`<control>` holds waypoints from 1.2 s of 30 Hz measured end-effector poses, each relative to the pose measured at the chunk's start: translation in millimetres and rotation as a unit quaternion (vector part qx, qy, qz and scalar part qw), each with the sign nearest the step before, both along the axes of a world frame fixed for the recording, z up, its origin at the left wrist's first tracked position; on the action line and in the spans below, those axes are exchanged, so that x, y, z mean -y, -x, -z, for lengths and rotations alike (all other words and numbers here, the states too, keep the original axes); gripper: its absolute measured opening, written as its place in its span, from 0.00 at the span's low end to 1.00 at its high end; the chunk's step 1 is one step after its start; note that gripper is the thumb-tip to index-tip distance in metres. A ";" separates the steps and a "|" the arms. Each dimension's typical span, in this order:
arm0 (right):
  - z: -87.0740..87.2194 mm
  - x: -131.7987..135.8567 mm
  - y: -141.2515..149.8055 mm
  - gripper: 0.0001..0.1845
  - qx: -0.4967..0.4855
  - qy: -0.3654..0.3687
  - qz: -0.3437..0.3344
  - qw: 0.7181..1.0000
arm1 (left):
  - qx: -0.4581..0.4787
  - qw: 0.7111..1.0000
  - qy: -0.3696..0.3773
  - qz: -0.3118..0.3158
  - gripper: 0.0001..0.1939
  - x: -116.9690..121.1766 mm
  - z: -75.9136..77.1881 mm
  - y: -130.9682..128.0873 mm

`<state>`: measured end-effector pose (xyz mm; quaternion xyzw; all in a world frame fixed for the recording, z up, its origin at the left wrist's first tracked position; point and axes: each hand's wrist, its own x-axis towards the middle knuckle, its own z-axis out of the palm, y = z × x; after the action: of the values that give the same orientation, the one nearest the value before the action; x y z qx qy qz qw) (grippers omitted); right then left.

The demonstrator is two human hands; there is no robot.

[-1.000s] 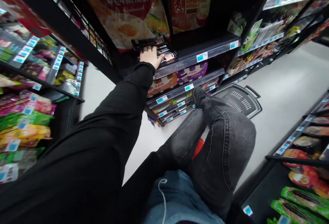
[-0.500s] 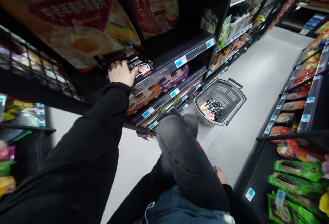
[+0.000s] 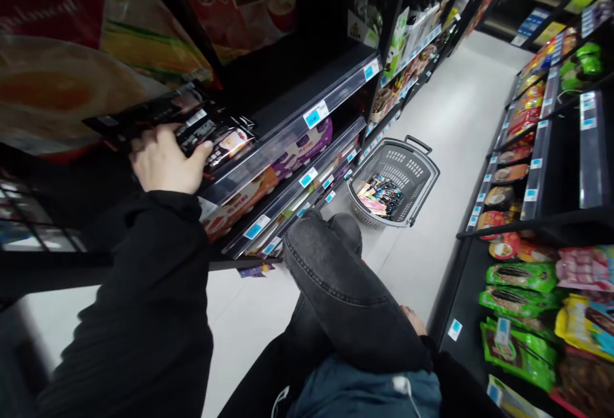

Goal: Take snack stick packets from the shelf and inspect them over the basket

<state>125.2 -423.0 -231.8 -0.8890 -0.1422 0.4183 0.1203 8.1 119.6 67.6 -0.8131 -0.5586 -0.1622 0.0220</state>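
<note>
My left hand (image 3: pixel 165 159) reaches onto the shelf at the left and grips shiny black packets (image 3: pixel 199 130) with pale print and a food picture. The thumb lies over the packets on the right; the other fingers curl around at the left, their tips partly hidden. Behind the packets stand a large oatmeal bag (image 3: pixel 52 92) and a red-brown cereal bag (image 3: pixel 240 9). My right hand (image 3: pixel 415 321) is beside my bent leg at the lower right, mostly covered by the thigh, with its fingers hardly showing.
A grey shopping basket (image 3: pixel 416 178) with several small packets (image 3: pixel 381 197) stands on the aisle floor (image 3: pixel 472 105) ahead. Price labels line the left shelf edge (image 3: pixel 288 129). Along the right, another shelf (image 3: pixel 463 316) bears green packets (image 3: pixel 518 351) and other snacks. My knee (image 3: pixel 311 245) juts between.
The view has turned, so the shelf and basket now appear farther left. My left hand stays on the black packets, which look closer and shifted slightly. My right hand remains beside the leg.
</note>
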 end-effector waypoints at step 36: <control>-85.8 -151.4 -156.9 0.28 0.032 -0.420 0.084 0.903 | 0.245 0.899 0.060 0.358 0.21 262.9 75.0 -121.6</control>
<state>282.1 -271.6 -146.1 -0.7780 -0.2335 0.2793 0.5120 129.6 -143.3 -7.4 -0.8926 -0.2259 -0.3196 -0.2237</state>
